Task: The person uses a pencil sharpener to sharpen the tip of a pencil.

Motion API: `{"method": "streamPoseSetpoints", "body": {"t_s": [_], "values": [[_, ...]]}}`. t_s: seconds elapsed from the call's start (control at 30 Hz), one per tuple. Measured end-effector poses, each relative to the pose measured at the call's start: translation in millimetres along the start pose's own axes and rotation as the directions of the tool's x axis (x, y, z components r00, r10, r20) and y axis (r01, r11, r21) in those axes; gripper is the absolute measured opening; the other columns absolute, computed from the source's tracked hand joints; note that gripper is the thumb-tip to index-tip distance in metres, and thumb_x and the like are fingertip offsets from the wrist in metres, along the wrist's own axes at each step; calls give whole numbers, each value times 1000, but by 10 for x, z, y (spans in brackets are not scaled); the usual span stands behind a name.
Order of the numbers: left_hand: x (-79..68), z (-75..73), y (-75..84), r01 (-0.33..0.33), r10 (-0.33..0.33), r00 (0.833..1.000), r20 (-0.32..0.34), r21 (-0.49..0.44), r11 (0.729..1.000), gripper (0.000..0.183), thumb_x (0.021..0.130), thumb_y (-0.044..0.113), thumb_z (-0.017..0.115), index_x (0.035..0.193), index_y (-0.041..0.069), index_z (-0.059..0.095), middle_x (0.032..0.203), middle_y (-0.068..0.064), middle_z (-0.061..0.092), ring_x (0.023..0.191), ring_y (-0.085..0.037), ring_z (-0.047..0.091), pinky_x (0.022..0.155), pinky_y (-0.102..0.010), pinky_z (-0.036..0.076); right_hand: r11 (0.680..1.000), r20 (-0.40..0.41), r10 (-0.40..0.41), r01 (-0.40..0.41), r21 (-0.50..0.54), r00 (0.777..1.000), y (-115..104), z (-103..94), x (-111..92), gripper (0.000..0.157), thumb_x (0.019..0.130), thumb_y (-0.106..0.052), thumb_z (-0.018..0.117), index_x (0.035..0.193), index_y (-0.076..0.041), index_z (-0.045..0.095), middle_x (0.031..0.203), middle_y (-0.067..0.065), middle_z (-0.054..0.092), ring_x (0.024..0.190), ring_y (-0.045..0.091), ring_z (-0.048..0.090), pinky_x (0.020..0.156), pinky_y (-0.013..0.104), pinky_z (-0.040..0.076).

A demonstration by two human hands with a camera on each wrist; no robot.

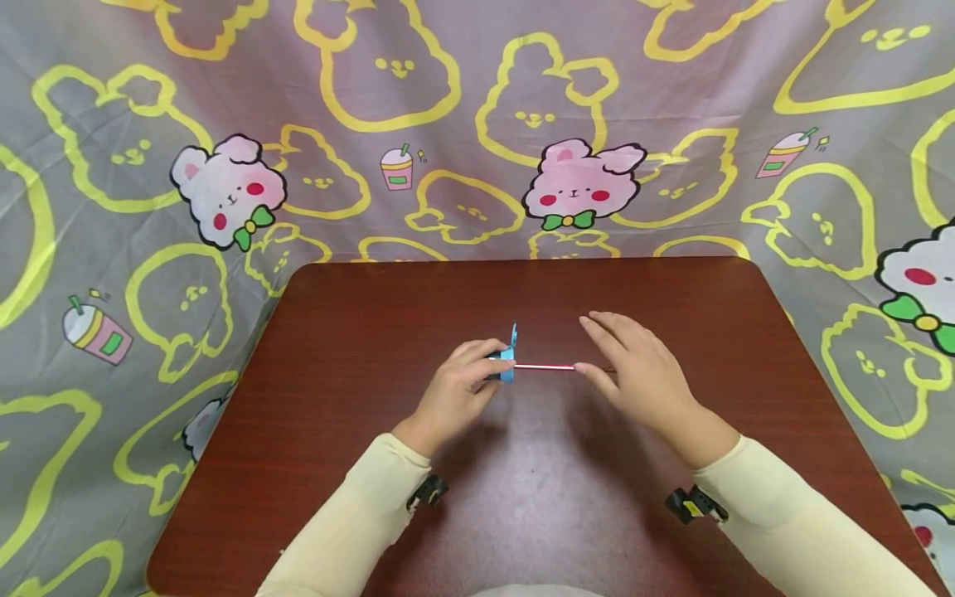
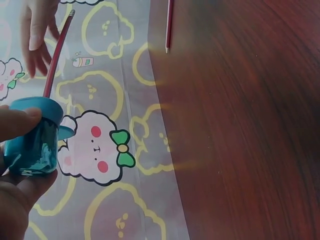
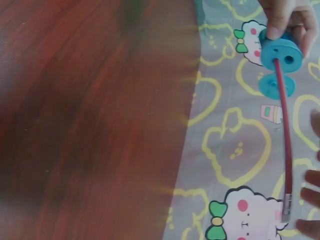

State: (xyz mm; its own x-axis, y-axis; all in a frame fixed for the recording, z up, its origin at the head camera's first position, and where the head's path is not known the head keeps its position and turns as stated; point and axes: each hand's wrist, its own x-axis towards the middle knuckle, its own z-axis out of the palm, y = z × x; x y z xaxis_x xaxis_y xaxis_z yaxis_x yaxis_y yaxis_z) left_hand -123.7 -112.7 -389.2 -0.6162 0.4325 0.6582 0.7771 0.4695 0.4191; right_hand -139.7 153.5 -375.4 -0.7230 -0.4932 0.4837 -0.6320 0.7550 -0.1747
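Observation:
My left hand (image 1: 457, 383) grips a blue pencil sharpener (image 2: 32, 145) between thumb and fingers, held above the table. Its round end, seen in the right wrist view, has two holes, and a small round flip lid (image 3: 276, 86) hangs open beside it. A red pencil (image 3: 285, 135) is stuck into one hole, its eraser end pointing toward my right side. Around that end my right hand (image 1: 645, 373) is spread, thumb apart from the fingers, not gripping the pencil. Whether the thumb tip touches it, I cannot tell.
A second red pencil (image 2: 169, 25) with a sharpened tip appears over the table at the top of the left wrist view. The dark wooden table (image 1: 336, 332) has rounded far corners. Patterned cloth (image 1: 462, 149) hangs behind it and along both sides.

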Motion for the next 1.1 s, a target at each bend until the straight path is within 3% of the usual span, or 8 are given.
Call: {"method": "streamPoseSetpoints", "body": {"t_s": [0.17, 0.37, 0.53, 0.67, 0.83, 0.97, 1.03, 1.1], "values": [[-4, -7, 15, 26, -26, 1000, -1, -1, 1000, 24, 74, -4, 68, 94, 7, 70, 103, -4, 61, 101, -18, 52, 80, -23, 47, 993, -183, -115, 105, -59, 976, -10, 90, -65, 59, 89, -51, 43, 124, -5, 52, 122, 15, 51, 113, 33, 46, 93, 48, 38], [-5, -17, 22, 60, -61, 998, -20, -34, 998, 26, 72, -4, 70, 96, 7, 70, 104, -6, 61, 100, -20, 53, 76, -18, 48, 974, -350, -225, 212, -76, 909, -40, 164, -122, 41, 88, -35, 53, 111, -3, 62, 99, 12, 62, 91, 31, 57, 80, 46, 45], [-16, -29, 21, 73, -75, 997, -31, -73, 995, 26, 71, -4, 71, 95, 5, 70, 105, -6, 61, 101, -19, 53, 70, -16, 50, 956, -426, -289, 279, -87, 858, -47, 193, -122, 25, 89, -22, 55, 93, -2, 68, 81, 8, 62, 72, 26, 58, 62, 38, 48], [-26, -35, 22, 73, -75, 997, -22, -80, 994, 26, 71, -4, 71, 95, 6, 70, 105, -5, 61, 101, -18, 52, 68, -15, 50, 950, -422, -309, 300, -90, 852, -60, 211, -130, 24, 91, -18, 51, 84, -1, 67, 74, 5, 59, 64, 22, 55, 51, 34, 46], [-24, -51, 20, 42, -43, 999, -10, -58, 997, 26, 70, -5, 70, 94, 6, 70, 103, -5, 62, 101, -18, 53, 76, -18, 49, 968, -261, -237, 250, 18, 936, -62, 209, -145, 24, 91, -21, 53, 81, -4, 65, 71, 1, 56, 65, 18, 53, 51, 31, 47], [-18, -56, 19, -31, 31, 999, 12, 1, 1000, 25, 71, -7, 66, 92, 7, 70, 102, -5, 62, 101, -20, 53, 87, -23, 44, 963, 35, -105, 93, 254, 994, -14, 142, -111, 11, 81, -17, 65, 79, -7, 69, 68, -5, 57, 62, 8, 52, 54, 24, 46], [-16, -53, 25, -68, 67, 998, 18, 15, 998, 25, 72, -8, 64, 92, 6, 70, 102, -5, 62, 101, -20, 53, 89, -23, 44, 902, 265, -35, -83, 423, 964, 32, 82, -69, 6, 78, -13, 68, 79, -7, 69, 63, -6, 55, 57, 5, 48, 49, 22, 42], [-15, -42, 32, -103, 103, 995, 17, 14, 995, 26, 72, -8, 64, 93, 6, 70, 103, -6, 61, 102, -20, 53, 90, -23, 43, 809, 474, 10, -286, 513, 880, 85, 24, -21, 9, 81, -13, 64, 75, -7, 67, 58, -6, 49, 51, 3, 42, 44, 20, 35]]}}
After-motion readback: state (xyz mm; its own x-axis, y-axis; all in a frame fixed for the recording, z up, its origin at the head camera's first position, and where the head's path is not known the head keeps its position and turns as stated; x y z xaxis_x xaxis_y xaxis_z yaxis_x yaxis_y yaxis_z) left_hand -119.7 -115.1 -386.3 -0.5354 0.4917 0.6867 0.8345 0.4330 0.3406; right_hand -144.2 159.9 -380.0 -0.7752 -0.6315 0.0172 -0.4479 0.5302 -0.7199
